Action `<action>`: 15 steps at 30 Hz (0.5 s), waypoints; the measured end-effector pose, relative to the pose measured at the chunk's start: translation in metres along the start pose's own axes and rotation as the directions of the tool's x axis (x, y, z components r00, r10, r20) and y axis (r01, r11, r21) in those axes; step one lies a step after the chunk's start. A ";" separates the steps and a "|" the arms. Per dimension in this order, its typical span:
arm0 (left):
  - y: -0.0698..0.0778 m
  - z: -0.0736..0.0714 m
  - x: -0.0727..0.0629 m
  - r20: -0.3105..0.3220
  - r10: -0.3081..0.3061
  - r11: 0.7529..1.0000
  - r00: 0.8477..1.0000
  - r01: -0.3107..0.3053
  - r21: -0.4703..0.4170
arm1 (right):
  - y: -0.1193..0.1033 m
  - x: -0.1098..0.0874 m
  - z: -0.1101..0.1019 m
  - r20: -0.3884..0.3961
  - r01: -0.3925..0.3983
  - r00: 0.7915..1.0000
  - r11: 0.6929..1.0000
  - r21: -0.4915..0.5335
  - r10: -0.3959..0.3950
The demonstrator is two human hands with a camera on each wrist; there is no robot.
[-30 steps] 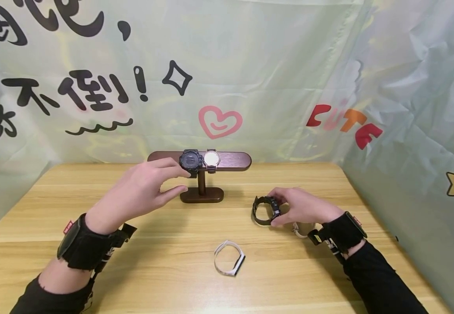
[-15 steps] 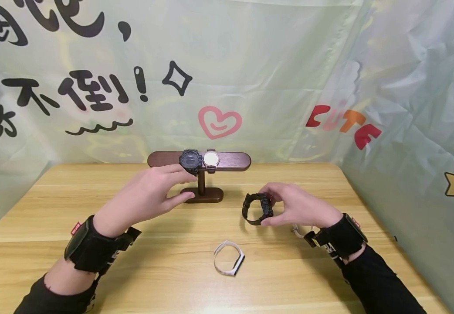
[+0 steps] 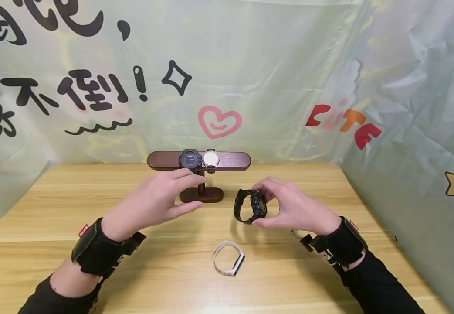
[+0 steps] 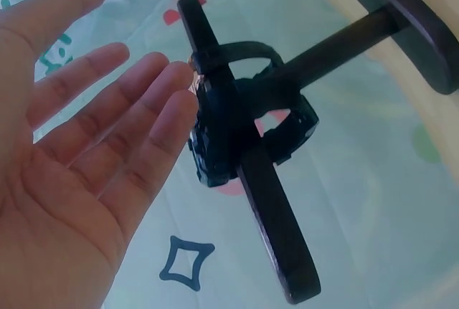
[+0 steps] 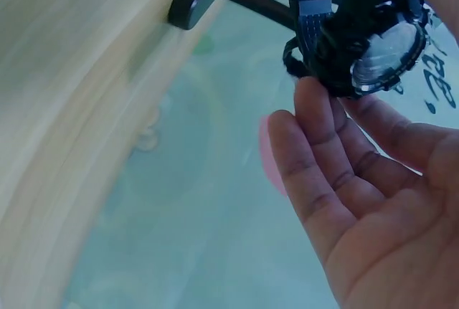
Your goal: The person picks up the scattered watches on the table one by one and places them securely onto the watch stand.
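Right now, my right hand [image 3: 295, 206] pinches the black watch [image 3: 257, 205] between thumb and fingertips, over the table [image 3: 289, 279], to the right of the stand [image 3: 211, 195] and nearer me; with so slight a grip, I judge, a twist of the wrist could let it slip and drop. My left hand [image 3: 158, 196] holds nothing, its fingers loosely extended at the stand's near side; I cannot tell whether they touch the left watch [image 3: 190, 159] there; a careless nudge could shift that one into the pale watch [image 3: 211, 158], or rock the stand, whose foot looks small beneath so wide a bar [image 3: 232, 160]. As for containers, I see none; the bar simply carries two watches side by side, the pale one on the right; the white band [image 3: 233, 271] lies near me on the table; farther right, a pale thing [image 3: 299, 233] is mostly hidden by my right wrist.
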State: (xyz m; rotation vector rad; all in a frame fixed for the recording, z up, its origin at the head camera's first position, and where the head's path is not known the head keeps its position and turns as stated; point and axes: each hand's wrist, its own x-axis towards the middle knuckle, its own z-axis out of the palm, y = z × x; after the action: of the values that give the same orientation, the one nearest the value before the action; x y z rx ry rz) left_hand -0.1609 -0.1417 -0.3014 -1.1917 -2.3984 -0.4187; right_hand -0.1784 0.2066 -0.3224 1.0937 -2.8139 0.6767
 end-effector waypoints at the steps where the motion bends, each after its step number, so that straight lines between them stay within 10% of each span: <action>1: 0.000 0.001 0.000 -0.005 0.010 1.000 1.000 -0.010 -0.006 | -0.002 0.000 0.000 -0.013 0.011 1.000 1.000 -0.007 -0.011; 15: 0.007 0.010 0.002 -0.015 0.061 0.996 0.998 -0.062 -0.071 | -0.028 -0.001 -0.002 -0.128 0.093 0.987 0.994 -0.052 -0.099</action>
State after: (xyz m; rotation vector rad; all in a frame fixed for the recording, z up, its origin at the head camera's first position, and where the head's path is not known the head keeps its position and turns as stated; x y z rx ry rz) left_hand -0.1586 -0.1318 -0.3085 -1.2872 -2.3470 -0.4944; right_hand -0.1592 0.1897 -0.3101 1.1250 -2.6359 0.6462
